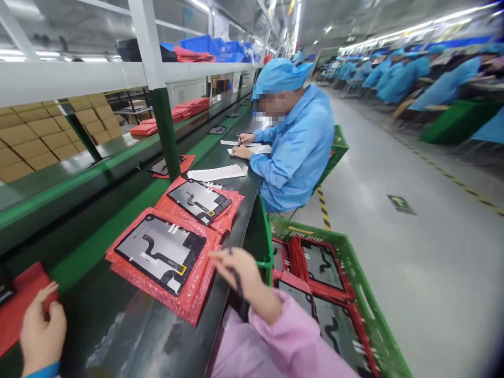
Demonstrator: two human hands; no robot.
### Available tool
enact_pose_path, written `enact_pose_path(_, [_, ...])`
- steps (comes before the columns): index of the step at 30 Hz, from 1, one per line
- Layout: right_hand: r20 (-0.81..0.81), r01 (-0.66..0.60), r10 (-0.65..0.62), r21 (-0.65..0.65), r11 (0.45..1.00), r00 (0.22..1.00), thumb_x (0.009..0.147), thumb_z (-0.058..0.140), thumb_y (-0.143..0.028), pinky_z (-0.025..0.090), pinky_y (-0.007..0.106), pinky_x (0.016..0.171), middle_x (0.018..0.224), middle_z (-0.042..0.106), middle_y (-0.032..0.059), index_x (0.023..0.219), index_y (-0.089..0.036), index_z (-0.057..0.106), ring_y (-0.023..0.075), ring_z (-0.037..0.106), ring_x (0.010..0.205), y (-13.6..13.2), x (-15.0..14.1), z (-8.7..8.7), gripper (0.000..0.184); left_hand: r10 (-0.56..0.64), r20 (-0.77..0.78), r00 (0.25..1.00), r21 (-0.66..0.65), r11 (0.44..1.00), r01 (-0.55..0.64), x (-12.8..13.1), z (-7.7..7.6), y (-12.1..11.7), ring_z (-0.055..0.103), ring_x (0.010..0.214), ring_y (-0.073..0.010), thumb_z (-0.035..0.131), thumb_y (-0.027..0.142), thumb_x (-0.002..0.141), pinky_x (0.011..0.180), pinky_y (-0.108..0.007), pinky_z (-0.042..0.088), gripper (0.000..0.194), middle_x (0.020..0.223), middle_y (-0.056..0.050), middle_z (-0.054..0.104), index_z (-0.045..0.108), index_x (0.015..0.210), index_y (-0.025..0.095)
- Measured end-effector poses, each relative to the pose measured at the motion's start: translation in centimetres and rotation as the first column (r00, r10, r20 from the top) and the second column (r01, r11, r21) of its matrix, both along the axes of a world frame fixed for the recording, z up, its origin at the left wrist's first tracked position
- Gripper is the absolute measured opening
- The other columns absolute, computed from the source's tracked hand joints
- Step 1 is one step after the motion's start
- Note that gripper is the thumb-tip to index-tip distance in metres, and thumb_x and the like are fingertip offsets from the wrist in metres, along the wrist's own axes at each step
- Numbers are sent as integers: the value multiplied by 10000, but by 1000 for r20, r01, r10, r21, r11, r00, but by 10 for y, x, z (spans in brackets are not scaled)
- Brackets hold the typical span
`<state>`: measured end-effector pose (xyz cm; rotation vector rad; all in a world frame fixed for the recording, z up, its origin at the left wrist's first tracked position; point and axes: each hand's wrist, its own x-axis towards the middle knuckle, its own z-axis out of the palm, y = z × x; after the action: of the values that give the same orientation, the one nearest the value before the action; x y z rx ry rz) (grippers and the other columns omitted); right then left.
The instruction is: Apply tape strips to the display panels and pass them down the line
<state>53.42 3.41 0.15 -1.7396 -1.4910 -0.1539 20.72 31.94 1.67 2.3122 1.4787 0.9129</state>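
Note:
My left hand point(44, 331) is at the lower left, its thumb and fingers closed at the edge of a red bubble bag point(24, 304). My right hand point(242, 273), slightly blurred, is beside the right edge of a stack of red bubble bags point(189, 302). A thin dark pen-like thing point(237, 281) lies across that hand, its fingers pointing at the stack. On top of the stack lies a grey, black-edged screen panel point(159, 252) with a black flex cable. Just behind it, a second screen panel point(199, 202) rests on more red bags.
A green crate point(366, 294) with panels and red bags stands right of the bench point(129, 336). Ahead, a co-worker in blue point(295, 147) bends over white sheets point(216, 173). A green-and-white post point(165, 134) rises beside the green belt point(94, 252).

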Motion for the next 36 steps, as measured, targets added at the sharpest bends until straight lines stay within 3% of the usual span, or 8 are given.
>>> enact_pose_path(4, [79,-65,69,-48,997,994,973,490,-237,494,406,847,1035,767,111,868,-224,680,230,685,977,22,105,21,217,-152,310,938,-105,976,193,45,27,-50,617,1217,-309,503,455,858,1126,-523,419,347,1279,-18,679,628,1128,276])
enact_pose_path(10, [183,-261,275,-97,960,944,989,519,-355,501,378,780,899,759,81,832,-231,669,209,677,803,53,156,21,250,-417,404,815,-338,759,556,113,75,-118,663,1128,-268,531,487,931,1024,-414,526,328,1201,-77,711,703,1081,252])
enact_pose_path(16, [266,-355,394,-183,917,880,1021,432,-296,515,334,706,749,701,56,823,-229,680,186,645,707,61,176,28,324,-423,578,698,-603,354,715,188,91,-141,661,1091,-227,588,492,926,1051,-403,483,326,1125,-71,721,693,1074,220])
enact_pose_path(23, [315,-358,347,-23,933,883,984,493,-230,579,353,732,1034,777,71,671,-245,618,192,721,861,65,188,61,337,124,681,721,-686,-236,688,272,67,-148,731,949,-255,692,519,844,1041,-445,458,452,1033,-172,730,669,982,90])
enact_pose_path(25, [310,-360,324,66,931,894,952,550,-205,585,350,716,1033,784,59,638,-250,576,193,733,846,66,189,71,318,320,704,634,-591,-231,773,295,65,-143,735,944,-270,647,560,866,1030,-459,467,485,1026,-168,726,644,994,92])
enact_pose_path(30, [223,-364,316,230,902,922,872,648,-133,565,360,718,929,794,37,687,-256,498,208,742,799,60,172,81,268,588,724,360,-492,75,867,338,76,-123,727,816,-212,518,234,970,906,-432,564,195,918,-103,736,641,1040,99])
enact_pose_path(33, [-178,1,83,428,904,980,828,730,-224,536,393,811,868,749,17,811,-257,409,200,715,831,49,151,70,323,632,688,357,-547,128,827,340,84,-114,673,594,-140,458,98,946,757,-310,607,174,681,-31,685,631,928,96])
enact_pose_path(36, [-607,344,-11,435,832,794,769,788,-370,520,346,785,867,645,-30,919,-272,336,150,653,785,42,128,52,486,628,695,351,-548,146,824,325,94,-110,673,552,-135,434,130,973,680,-259,610,218,623,-25,677,638,903,99])
